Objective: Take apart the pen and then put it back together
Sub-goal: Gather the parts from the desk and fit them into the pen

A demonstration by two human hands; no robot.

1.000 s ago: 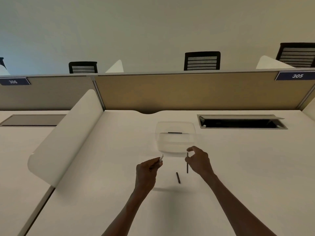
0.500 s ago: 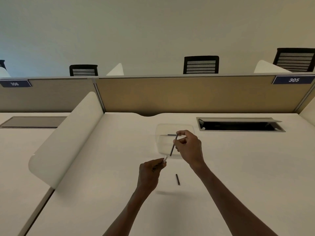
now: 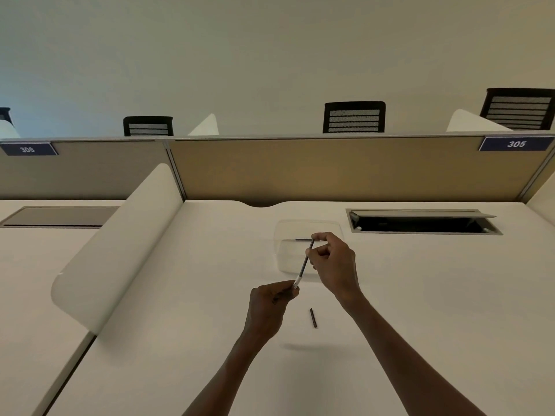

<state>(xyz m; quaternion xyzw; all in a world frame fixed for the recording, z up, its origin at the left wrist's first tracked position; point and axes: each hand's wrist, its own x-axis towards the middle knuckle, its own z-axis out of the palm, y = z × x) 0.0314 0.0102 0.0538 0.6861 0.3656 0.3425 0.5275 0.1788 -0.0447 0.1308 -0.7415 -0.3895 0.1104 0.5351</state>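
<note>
My left hand (image 3: 268,304) is closed around the white pen barrel (image 3: 296,282), whose open end pokes out toward the upper right. My right hand (image 3: 332,264) pinches the thin dark ink refill (image 3: 305,263) near its top, tilted, with its lower end at or just inside the barrel's mouth. A short dark pen part (image 3: 313,317) lies loose on the white desk (image 3: 180,310), just below and between my hands. Another thin dark piece (image 3: 302,239) lies inside the clear plastic box (image 3: 282,232) behind my right hand.
An open cable hatch (image 3: 420,225) is cut into the desk at the back right. A curved white divider (image 3: 120,244) stands on the left, and a tan partition (image 3: 330,169) closes off the back. Black chairs show beyond it.
My right hand lifted the refill from upright near the desk, tilted it and brought its lower end to the barrel mouth. My left hand stayed nearly still, and the view shifted slightly.
</note>
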